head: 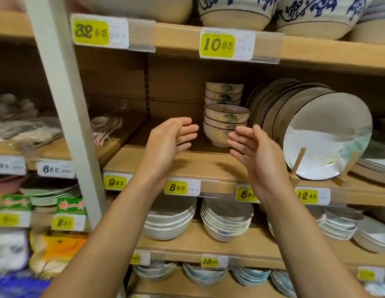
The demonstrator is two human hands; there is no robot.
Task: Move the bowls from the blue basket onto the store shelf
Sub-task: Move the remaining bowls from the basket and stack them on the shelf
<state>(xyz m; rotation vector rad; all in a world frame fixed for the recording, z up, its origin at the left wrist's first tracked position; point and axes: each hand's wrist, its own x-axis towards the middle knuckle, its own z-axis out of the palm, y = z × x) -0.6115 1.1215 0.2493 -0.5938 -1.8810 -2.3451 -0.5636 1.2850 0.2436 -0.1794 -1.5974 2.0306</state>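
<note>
A short stack of cream bowls with green leaf print [225, 122] stands on the wooden store shelf [187, 164], and a second stack of the same bowls [223, 93] stands behind it. My left hand [172, 139] and my right hand [252, 147] hover in front of the near stack, one on each side, palms facing each other. The fingers of both are loosely spread and hold nothing. Neither hand touches the bowls. A blurred blue shape [17, 284] shows at the bottom left corner; I cannot tell whether it is the basket.
Large plates [325, 134] lean upright on a wooden stand right of the bowls. A grey shelf post [64, 108] runs down on the left. Bare shelf lies left of the bowls. Lower shelves hold stacked white bowls [170, 222]; price tags line the shelf edges.
</note>
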